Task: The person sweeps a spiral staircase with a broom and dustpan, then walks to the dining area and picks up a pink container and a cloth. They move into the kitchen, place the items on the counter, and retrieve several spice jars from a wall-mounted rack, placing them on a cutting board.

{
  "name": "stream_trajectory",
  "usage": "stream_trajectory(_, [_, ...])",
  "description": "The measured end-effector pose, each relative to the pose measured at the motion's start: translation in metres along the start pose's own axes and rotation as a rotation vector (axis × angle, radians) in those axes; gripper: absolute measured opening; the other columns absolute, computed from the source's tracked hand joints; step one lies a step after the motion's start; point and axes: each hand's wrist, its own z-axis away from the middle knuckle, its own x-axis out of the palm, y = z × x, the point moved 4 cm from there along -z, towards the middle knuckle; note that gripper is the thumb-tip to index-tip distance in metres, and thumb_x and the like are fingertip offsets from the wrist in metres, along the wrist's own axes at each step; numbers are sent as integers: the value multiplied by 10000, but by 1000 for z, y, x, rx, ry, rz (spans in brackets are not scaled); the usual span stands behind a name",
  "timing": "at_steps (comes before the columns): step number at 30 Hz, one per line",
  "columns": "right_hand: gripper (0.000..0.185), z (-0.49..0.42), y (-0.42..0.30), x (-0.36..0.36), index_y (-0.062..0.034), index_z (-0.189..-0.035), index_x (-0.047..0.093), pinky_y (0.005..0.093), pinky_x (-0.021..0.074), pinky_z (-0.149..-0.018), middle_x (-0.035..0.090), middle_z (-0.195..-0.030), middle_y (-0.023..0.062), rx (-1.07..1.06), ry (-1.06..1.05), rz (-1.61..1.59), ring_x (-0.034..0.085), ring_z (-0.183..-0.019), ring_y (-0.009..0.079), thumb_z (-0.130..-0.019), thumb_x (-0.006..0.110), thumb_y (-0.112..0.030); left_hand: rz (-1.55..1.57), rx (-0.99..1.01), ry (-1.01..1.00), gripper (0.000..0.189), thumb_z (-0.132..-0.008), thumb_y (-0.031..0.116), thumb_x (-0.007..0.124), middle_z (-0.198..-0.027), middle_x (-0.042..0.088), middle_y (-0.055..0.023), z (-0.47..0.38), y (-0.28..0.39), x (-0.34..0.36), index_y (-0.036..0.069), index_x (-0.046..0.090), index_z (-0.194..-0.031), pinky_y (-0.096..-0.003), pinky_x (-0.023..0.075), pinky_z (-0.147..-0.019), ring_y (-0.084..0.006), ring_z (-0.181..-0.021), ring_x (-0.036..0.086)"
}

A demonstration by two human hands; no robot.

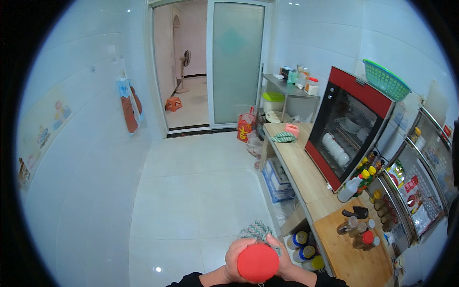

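Observation:
A jar with a wide red lid [258, 263] is held upright in front of my body, its side mostly hidden under the lid and hands. My left hand [233, 256] wraps around the jar's left side. On the other side, my right hand [285, 255] presses a green-and-white patterned cloth [256, 229] against the jar. Part of the cloth bunches out beyond my fingertips, and a bit shows between the right thumb and the lid.
At right, a wooden counter [304, 172] carries a red-framed glass-door cabinet [349, 125], bottles [349, 188], a cutting board [335, 247] and several spice jars [358, 231]. Lidded jars [299, 239] stand below. A metal rack [408, 201] lines the wall. Ahead is a sliding door [238, 64].

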Motion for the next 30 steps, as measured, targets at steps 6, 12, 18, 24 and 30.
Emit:
stream_trajectory(6, [448, -34, 3, 22, 42, -1114, 490, 295, 428, -824, 565, -1041, 122, 54, 106, 306, 542, -933, 171, -933, 355, -344, -133, 201, 23, 640, -639, 156, 750, -1057, 522, -202, 13, -48, -30, 32, 363, -1133, -447, 467, -758, -328, -886, 562])
stream_trajectory(12, [330, -105, -9, -19, 32, -1042, 520, 250, 405, -776, 568, -940, 57, -301, 125, 787, 505, -855, 106, -933, 376, -244, -10, -237, 52, 750, -579, 180, 807, -1093, 486, -191, -19, -95, -57, -5, 365, -1156, -388, 428, -842, -276, -962, 527])
stream_trajectory(18, [336, -203, -58, -5, 15, -1121, 513, 285, 392, -835, 535, -1066, 102, -378, -112, 634, 498, -957, 152, -897, 403, -209, -103, -476, -223, 766, -604, 218, 794, -1129, 465, -140, -88, -188, -69, -4, 357, -1193, -351, 389, -887, -241, -1041, 480])
stream_trajectory(24, [311, -318, -150, 82, -56, -1058, 602, 390, 390, -899, 484, -1167, 203, -841, -452, 1188, 484, -1078, 328, -769, 585, -169, 111, -654, -375, 746, -701, 234, 722, -1177, 429, -141, -182, -285, -107, 22, 280, -1263, -339, 369, -904, -224, -1093, 442])
stream_trajectory(30, [314, -450, -169, 136, -80, -1012, 624, 385, 453, -837, 548, -1104, 149, -912, -720, 1366, 544, -998, 307, -712, 667, -159, 375, -939, -188, 721, -793, 244, 632, -1262, 348, -128, -232, -369, -169, 52, 188, -1327, -330, 330, -940, -190, -1162, 366])
